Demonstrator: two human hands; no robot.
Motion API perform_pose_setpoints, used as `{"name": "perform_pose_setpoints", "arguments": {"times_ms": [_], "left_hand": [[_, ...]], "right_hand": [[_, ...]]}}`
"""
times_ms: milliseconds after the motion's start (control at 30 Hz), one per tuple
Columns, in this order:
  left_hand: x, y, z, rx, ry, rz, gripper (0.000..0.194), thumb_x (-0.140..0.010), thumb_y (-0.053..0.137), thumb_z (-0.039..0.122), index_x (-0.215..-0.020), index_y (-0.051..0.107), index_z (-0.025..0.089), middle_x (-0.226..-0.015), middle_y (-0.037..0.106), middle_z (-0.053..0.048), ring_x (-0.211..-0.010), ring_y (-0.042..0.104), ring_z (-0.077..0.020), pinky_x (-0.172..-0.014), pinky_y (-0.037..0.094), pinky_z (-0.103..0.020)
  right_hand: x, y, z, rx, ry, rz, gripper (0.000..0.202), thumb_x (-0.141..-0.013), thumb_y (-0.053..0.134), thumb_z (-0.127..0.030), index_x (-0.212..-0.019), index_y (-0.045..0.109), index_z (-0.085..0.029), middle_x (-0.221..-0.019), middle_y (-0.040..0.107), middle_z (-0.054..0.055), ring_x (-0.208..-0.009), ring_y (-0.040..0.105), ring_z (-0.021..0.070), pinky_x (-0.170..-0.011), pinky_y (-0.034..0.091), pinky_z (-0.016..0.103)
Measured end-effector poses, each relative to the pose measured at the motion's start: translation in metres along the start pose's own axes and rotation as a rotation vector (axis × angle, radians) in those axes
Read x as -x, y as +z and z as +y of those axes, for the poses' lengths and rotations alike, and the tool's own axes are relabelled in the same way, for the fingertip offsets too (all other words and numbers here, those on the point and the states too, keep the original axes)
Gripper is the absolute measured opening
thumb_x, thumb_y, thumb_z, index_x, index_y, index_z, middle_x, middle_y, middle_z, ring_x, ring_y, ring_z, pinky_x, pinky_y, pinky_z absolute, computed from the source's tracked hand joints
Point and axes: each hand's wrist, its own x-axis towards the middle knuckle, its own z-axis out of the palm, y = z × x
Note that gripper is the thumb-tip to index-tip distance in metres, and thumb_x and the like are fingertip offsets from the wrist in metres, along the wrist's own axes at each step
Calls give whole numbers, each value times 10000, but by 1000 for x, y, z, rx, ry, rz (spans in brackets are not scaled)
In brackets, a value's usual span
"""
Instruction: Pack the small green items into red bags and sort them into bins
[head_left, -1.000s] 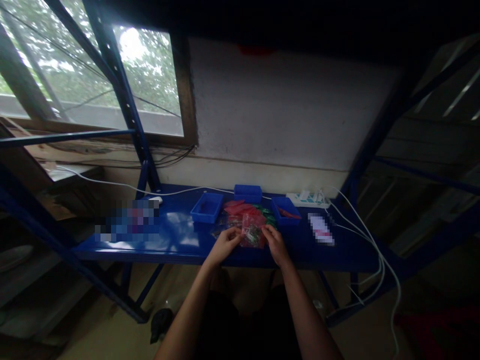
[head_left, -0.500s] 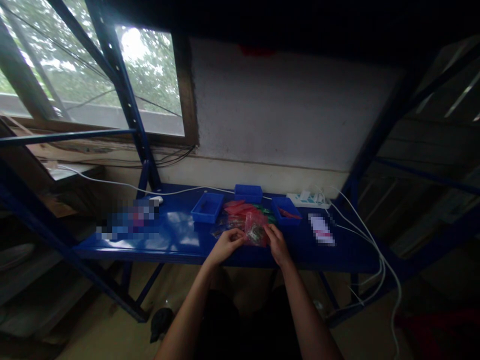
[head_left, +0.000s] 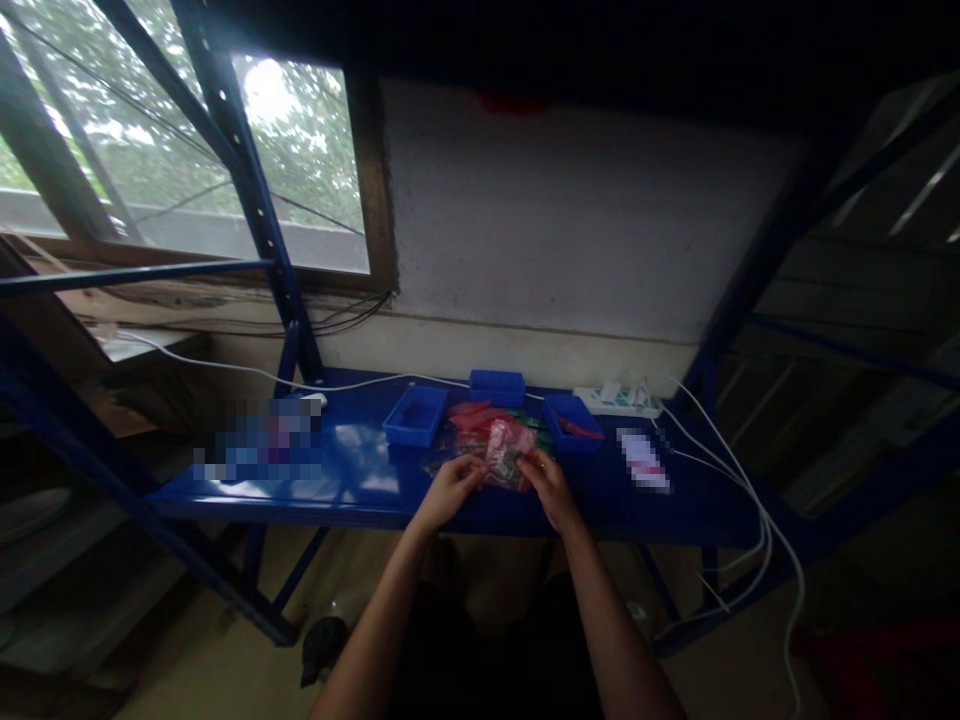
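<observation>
Between my hands is a clear plastic bag (head_left: 504,452) with a pinkish tint and small greyish contents I cannot make out. My left hand (head_left: 455,482) pinches its left edge, fingers closed. On the other side, my right hand (head_left: 549,484) grips the right edge, with the thumb and fingers bent over it. Just behind the bag lies a pile of red plastic packets (head_left: 475,415), with green packets (head_left: 536,430) to its right. Part of the pile is hidden by the bag and hands.
Blue bins stand around the pile: left (head_left: 415,416), back (head_left: 496,386) and right (head_left: 574,422), the right one holding a red packet. A white power strip (head_left: 616,401) with cables sits at the back right. Blue rack posts (head_left: 259,215) frame the blue table (head_left: 360,490).
My right hand has shifted slightly left, its fingers now further over the bag. The bag has changed shape a little. My left hand stays nearly in place at its edge.
</observation>
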Motion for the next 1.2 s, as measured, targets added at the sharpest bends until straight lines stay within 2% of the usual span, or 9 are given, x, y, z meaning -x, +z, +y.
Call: {"name": "perform_pose_setpoints", "arguments": {"times_ms": [200, 333, 500, 633, 733, 867, 1033, 1133, 1200], "left_hand": [[0, 0, 0, 6, 11, 5, 327, -763, 571, 464, -735, 601, 139, -584, 527, 22, -554, 459, -117, -543, 340, -220], [-1, 0, 0, 5, 5, 32, 334, -761, 569, 469, -782, 620, 139, -604, 535, 18, -556, 447, -116, -534, 336, -218], [-2, 1, 1, 32, -14, 40, 375, -734, 584, 505, -818, 617, 141, -639, 564, 8, -572, 478, -124, -558, 374, -226], [-3, 2, 1, 32, -4, 16, 416, -760, 547, 550, -749, 622, 141, -620, 580, -7, -592, 511, -139, -577, 400, -238], [-3, 2, 3, 76, -29, -28, 499, -793, 475, 598, -729, 641, 131, -647, 620, -38, -614, 541, -155, -598, 426, -256], [0, 1, 10, 80, -70, -49, 584, -831, 371, 632, -649, 623, 138, -634, 626, -43, -618, 539, -163, -621, 434, -269], [0, 1, 11, 22, -9, -63, 443, -773, 526, 567, -672, 596, 141, -609, 568, 4, -589, 485, -132, -572, 377, -233], [-1, 2, 7, -33, 13, -60, 389, -761, 555, 519, -659, 564, 144, -584, 518, 24, -566, 445, -116, -547, 337, -221], [-1, 2, 5, -31, 5, -44, 385, -769, 542, 515, -648, 538, 149, -577, 502, 28, -556, 430, -112, -541, 327, -219]], "right_hand": [[3, 1, -6, -27, 23, -16, 276, -689, 656, -456, -736, 594, -192, -482, 476, -66, -414, 403, 94, -420, 307, 226], [5, -2, -9, -146, 135, -38, 344, -696, 645, -492, -862, 591, -196, -388, 442, -97, -300, 335, 80, -332, 248, 211], [7, -11, -11, -386, 184, 21, 344, -653, 689, -462, -864, 570, -217, -694, 678, 21, -427, 556, 119, -325, 264, 190], [8, -15, -11, -417, 131, -61, 301, -679, 617, -430, -909, 603, -236, -1020, 669, 76, -667, 679, 199, -378, 331, 206], [7, -13, -9, -388, 135, -97, 317, -694, 553, -475, -869, 627, -222, -1008, 643, 73, -712, 674, 215, -427, 370, 227], [6, -9, -7, -159, 73, -129, 262, -678, 627, -449, -655, 585, -191, -678, 572, -3, -598, 542, 138, -519, 375, 232], [8, -7, -10, 86, -21, -177, 353, -675, 652, -398, -505, 415, -200, -513, 368, -69, -510, 340, 92, -522, 285, 238], [9, -5, -11, 86, -15, -158, 313, -670, 652, -384, -541, 430, -206, -536, 384, -67, -524, 368, 101, -535, 303, 239], [8, -3, -11, 54, -8, -123, 229, -649, 673, -354, -631, 498, -208, -612, 470, -52, -592, 457, 122, -581, 358, 242]]}}
